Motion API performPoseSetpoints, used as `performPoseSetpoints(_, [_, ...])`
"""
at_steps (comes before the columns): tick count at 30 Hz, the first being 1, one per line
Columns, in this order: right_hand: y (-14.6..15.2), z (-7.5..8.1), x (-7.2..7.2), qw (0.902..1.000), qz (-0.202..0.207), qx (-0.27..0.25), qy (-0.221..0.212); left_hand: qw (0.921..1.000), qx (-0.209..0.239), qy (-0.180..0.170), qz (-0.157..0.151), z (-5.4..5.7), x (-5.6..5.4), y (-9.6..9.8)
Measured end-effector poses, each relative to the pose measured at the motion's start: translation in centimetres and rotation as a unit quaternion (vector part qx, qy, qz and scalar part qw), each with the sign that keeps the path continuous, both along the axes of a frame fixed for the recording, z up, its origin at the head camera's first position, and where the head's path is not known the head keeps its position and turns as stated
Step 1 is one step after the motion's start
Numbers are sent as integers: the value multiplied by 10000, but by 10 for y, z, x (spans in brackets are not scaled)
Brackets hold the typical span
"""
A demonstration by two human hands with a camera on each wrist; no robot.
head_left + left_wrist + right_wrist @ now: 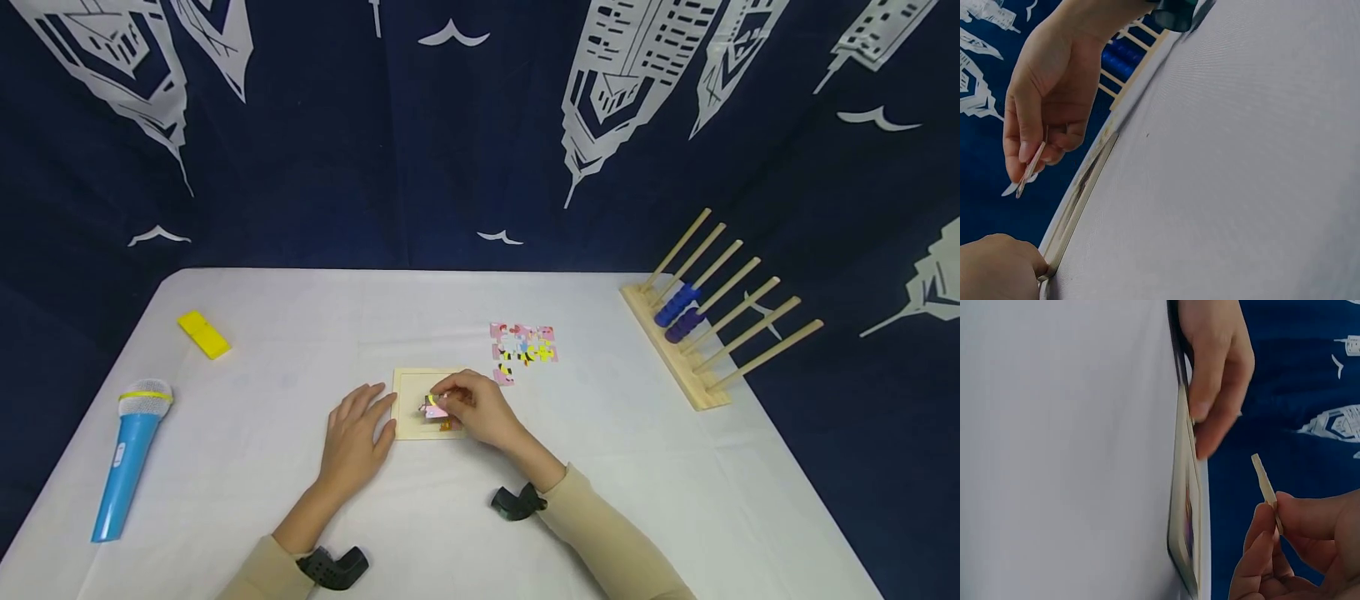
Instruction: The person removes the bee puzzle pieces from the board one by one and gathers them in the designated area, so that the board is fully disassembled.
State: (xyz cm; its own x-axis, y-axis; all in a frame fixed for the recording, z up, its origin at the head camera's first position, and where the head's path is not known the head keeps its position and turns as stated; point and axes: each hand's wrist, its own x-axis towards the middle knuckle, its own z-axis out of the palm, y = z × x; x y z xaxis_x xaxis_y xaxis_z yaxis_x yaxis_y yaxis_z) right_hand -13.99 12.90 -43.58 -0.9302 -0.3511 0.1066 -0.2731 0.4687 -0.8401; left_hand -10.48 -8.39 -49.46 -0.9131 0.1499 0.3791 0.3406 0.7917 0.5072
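My right hand [480, 408] pinches a small jigsaw piece [433, 410], pink with yellow and black, between thumb and fingers. The piece [1264, 481] is held up above a pale wooden puzzle tray [407, 392]; the right wrist view catches it edge-on. Another piece [446, 426] with orange on it lies at the tray's near side, partly covered by the right hand. At the tray's left edge my left hand [356, 442] rests with fingers spread, its fingertips touching the rim. Beyond the tray, a group of colourful jigsaw pieces [525, 343] lies on the table.
A wooden stand with pegs [678, 354] and blue and purple beads sits at the right edge. On the left are a blue toy microphone [127, 467] and a yellow block [204, 335]. A navy patterned curtain [450, 150] hangs behind the white table [300, 325].
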Motion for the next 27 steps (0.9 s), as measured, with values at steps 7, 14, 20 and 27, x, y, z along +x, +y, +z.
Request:
performPoseSetpoints(7, [39, 10, -19, 9969, -752, 100, -187, 9999, 98, -37, 2, -1, 1, 1])
performPoseSetpoints(14, [85, 17, -34, 9889, -1455, 284, -93, 9999, 125, -104, 7, 0, -1, 0])
performPoseSetpoints(20, [106, 9, -38, 9831, -1784, 327, -259, 9998, 114, -171, 7, 2, -1, 1])
performPoseSetpoints(27, [113, -9, -43, 9799, -1883, 529, -379, 9999, 80, -149, 29, 2, 0, 1])
